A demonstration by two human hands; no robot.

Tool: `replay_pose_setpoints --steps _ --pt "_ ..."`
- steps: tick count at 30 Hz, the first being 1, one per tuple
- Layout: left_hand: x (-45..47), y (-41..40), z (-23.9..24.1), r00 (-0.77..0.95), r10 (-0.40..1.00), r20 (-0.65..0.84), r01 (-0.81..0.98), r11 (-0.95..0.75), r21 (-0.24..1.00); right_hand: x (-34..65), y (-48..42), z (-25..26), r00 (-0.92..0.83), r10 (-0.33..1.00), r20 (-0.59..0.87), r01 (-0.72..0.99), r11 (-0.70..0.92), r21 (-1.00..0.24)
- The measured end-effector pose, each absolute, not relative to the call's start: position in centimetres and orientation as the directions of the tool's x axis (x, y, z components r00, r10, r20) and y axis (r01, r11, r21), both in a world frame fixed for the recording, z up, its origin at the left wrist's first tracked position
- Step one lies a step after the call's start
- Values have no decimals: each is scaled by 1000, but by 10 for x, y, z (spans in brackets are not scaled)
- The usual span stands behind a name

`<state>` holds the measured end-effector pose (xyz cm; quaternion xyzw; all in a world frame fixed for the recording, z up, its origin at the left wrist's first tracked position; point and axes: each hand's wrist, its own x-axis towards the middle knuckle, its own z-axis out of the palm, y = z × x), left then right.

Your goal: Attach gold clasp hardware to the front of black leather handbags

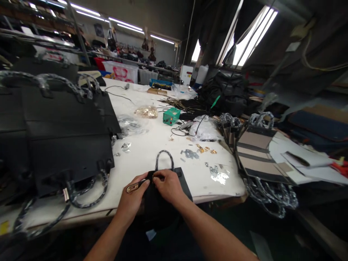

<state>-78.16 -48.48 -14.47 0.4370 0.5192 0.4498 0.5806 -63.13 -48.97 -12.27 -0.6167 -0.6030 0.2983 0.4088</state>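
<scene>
Head view, left fingers pinching gold-trimmed strap, right fingers bunched against black panel, grip unclear

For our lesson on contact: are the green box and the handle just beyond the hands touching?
Apart: the head view shows white tabletop between green box and handle.

Black panels lie heaped at left on a white counter, its middle dotted with a green box, a clear bag of gold-toned pieces, loose gold fittings and silvery plates; a black bag overlaps the front edge.
</scene>
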Motion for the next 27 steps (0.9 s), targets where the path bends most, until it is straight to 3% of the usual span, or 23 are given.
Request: replay_pose_setpoints --steps 5,8,11,18,23,27 --pt "-776 -484 -144 -90 951 -294 -128 282 951 -604 -497 -105 -8 995 101 271 100 -957" --pt "-771 -481 -144 -137 941 -309 -147 289 946 -550 -485 -95 130 968 215 495 124 -860" --pt "-769 -478 -143 -147 932 -332 -112 318 941 -477 -461 -97 327 920 216 750 -113 -652" --pt "-768 -477 -138 -107 918 -381 -121 369 922 -371 -419 -132 458 883 100 810 -368 -457" --pt "-768 -480 -137 -89 937 -339 -61 334 940 -359 -404 -143 449 893 27 828 -405 -388" --pt "-768 -483 -135 -71 949 -309 -42 306 951 -354 -402 -139 437 898 43 831 -385 -402"
